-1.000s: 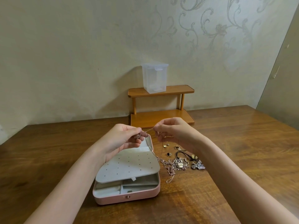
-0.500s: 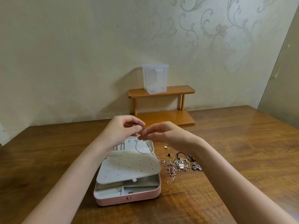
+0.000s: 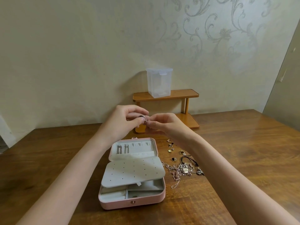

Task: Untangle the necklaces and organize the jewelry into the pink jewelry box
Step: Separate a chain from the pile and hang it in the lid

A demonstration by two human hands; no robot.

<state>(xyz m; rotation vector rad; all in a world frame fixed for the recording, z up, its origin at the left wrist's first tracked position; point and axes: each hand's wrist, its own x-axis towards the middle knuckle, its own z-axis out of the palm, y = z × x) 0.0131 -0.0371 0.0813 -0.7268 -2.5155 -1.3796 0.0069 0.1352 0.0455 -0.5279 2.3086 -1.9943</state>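
- Left hand (image 3: 123,122) and right hand (image 3: 164,125) meet above the open pink jewelry box (image 3: 132,172).
- Both pinch a small chain (image 3: 145,119) between curled fingertips.

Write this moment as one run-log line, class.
both hands raised, left hand and right hand pinching a chain | pink jewelry box open | tangled necklaces on table
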